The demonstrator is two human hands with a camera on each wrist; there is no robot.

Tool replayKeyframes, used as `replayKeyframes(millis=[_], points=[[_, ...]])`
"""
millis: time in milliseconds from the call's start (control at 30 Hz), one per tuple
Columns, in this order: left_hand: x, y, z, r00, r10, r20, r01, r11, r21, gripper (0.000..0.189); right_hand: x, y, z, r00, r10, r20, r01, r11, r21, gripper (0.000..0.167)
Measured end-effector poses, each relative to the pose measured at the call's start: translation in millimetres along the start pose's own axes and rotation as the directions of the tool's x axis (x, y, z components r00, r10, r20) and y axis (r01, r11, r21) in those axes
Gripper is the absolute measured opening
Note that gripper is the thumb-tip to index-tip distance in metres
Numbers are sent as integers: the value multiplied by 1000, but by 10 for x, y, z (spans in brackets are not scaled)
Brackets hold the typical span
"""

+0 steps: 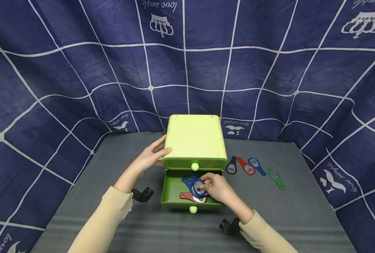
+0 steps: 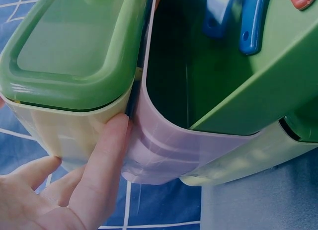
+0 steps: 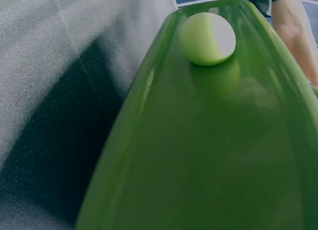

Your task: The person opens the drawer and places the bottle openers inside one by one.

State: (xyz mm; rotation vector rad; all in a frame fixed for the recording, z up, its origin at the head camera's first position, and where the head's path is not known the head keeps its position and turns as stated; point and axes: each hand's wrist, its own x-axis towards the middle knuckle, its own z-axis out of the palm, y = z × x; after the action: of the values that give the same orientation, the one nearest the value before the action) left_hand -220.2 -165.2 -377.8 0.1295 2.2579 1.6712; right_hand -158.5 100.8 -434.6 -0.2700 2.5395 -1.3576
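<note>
- Navy cloth [image 1: 206, 66], crossed by white lines, is hung behind and at both sides.
- Below it, a grey table [image 1: 143, 225] is covered in fabric.
- On the table a yellow-green cabinet [image 1: 195, 138] is placed upright, its upper drawer [image 1: 175, 164] closed.
- Under that, the lower drawer [image 1: 171, 189] is pulled out; from the left wrist, a lilac shell [image 2: 159, 155] is seen around it.
- The cabinet's left side is touched by the left hand [image 1: 146, 158], its fingers spread and fairly straight, the thumb laid at the top edge.
- Over the lower drawer, a blue tool [image 1: 197, 182] is pinched between the thumb and fingertips of the right hand [image 1: 217, 186].
- It is overlapped with a second blue tool [image 1: 186, 181]; just beside them, a red-handled tool [image 1: 186, 196] is laid in the drawer.
- Right of the cabinet, black [image 1: 231, 167], red [image 1: 246, 166], blue [image 1: 257, 166] and green tools [image 1: 275, 177] are set out.
- Each drawer front is fitted with a round knob [image 1: 193, 209].
</note>
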Motion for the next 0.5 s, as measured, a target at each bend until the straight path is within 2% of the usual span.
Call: replayKeyframes(millis=[200, 367, 500], points=[[1, 1, 0, 1000, 3, 5, -3, 1000, -3, 81, 0, -13, 62, 998, -14, -66, 5, 991, -134, 22], [2, -9, -5, 1000, 4, 9, -4, 1000, -8, 81, -41, -36, 92, 988, -83, -130, 42, 955, -293, 24], [3, -17, -15, 1000, 11, 14, -11, 1000, -4, 82, -86, -48, 97, 981, -120, -150, 59, 932, -359, 25]])
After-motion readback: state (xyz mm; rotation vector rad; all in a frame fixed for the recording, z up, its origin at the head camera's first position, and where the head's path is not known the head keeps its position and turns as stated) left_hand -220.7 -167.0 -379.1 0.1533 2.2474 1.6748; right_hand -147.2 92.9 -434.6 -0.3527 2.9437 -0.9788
